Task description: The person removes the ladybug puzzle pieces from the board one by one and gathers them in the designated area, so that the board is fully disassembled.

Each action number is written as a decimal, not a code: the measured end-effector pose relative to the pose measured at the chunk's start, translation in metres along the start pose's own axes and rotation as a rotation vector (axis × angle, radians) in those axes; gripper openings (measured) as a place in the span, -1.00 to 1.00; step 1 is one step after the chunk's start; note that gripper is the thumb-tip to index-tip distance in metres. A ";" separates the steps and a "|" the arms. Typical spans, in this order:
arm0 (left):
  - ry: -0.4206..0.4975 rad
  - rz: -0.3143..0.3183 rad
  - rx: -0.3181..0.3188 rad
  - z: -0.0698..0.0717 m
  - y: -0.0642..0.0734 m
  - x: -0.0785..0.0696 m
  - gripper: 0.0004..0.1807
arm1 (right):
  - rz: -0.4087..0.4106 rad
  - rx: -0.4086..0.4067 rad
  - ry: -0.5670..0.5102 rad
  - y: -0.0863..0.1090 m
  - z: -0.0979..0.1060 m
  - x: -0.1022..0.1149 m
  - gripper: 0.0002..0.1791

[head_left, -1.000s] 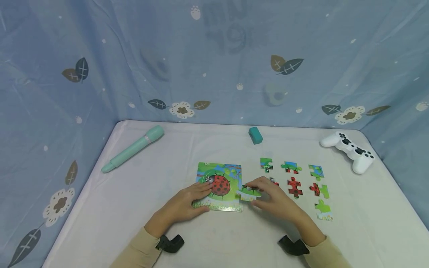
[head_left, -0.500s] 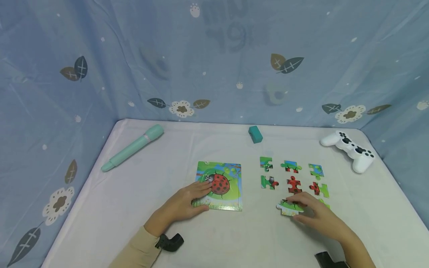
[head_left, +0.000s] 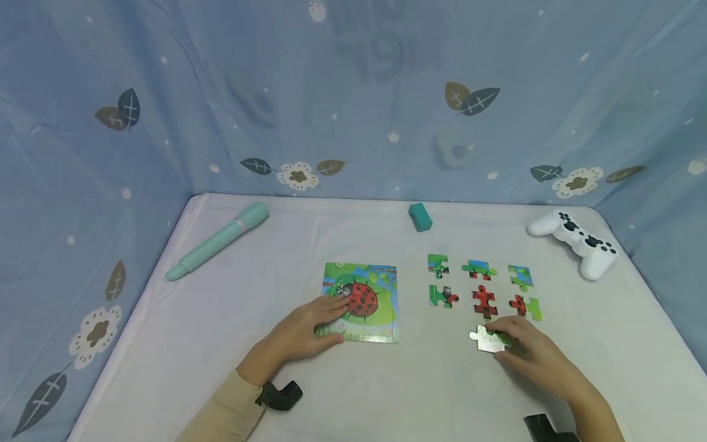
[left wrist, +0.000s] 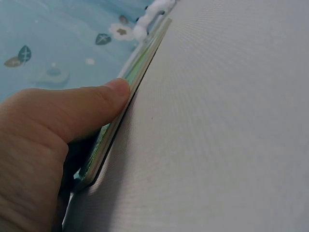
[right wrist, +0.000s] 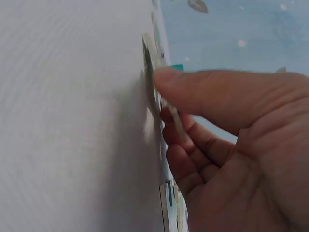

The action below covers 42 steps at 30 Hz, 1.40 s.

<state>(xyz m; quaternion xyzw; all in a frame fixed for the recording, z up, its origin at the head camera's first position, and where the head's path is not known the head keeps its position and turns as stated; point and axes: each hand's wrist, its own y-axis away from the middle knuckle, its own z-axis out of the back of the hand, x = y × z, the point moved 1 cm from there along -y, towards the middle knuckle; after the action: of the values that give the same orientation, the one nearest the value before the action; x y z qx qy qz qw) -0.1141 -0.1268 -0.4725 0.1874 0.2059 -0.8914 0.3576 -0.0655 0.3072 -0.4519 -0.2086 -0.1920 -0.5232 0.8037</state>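
Observation:
My left hand [head_left: 306, 328] lies with its fingers extended on the left part of a square ladybug puzzle board [head_left: 375, 331]. In the left wrist view, the thumb [left wrist: 104, 99] rests along the board's [left wrist: 145, 63] edge. My right hand [head_left: 533, 353] pinches a jigsaw piece [head_left: 487, 340] between thumb and fingers, close over the table; glare whitens its face. In the right wrist view this piece [right wrist: 149, 50] is tilted edge-on. Just behind lie a red jigsaw piece [head_left: 484, 302] and a red-and-green one [head_left: 526, 307]. The right hand covers the spot of another piece.
More jigsaw pieces, such as a green corner one [head_left: 438, 264], lie in rows right of the board. Behind are a teal block [head_left: 420, 217] and a white game controller [head_left: 574, 244]. A mint-green baton-shaped object [head_left: 218, 240] lies at left. A blue curtain [head_left: 353, 123] encloses the table.
The right hand has carried the jigsaw piece from beside the board rightward to the front of the loose pieces, turning it into glare. The left hand has stayed on the board.

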 end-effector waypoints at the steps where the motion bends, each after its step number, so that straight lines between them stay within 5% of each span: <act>1: -0.003 -0.002 0.001 0.000 0.000 0.000 -0.36 | 0.000 -0.004 0.011 0.000 0.000 0.000 -0.48; 10: -0.002 0.010 0.016 0.000 0.000 0.001 -0.36 | -0.050 0.000 0.048 -0.001 0.001 0.002 -0.50; 28: 0.003 0.006 0.012 -0.001 0.000 0.002 -0.36 | -0.018 -0.029 0.048 0.001 -0.001 0.001 -0.46; 42: 0.003 0.002 0.005 -0.001 0.000 0.001 -0.36 | -0.002 -0.083 -0.224 -0.001 -0.001 0.008 -0.34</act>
<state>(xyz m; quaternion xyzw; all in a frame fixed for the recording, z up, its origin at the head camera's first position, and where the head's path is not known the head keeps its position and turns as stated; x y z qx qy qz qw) -0.1147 -0.1270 -0.4738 0.1899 0.2042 -0.8912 0.3578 -0.0630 0.3004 -0.4488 -0.2988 -0.2591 -0.5050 0.7672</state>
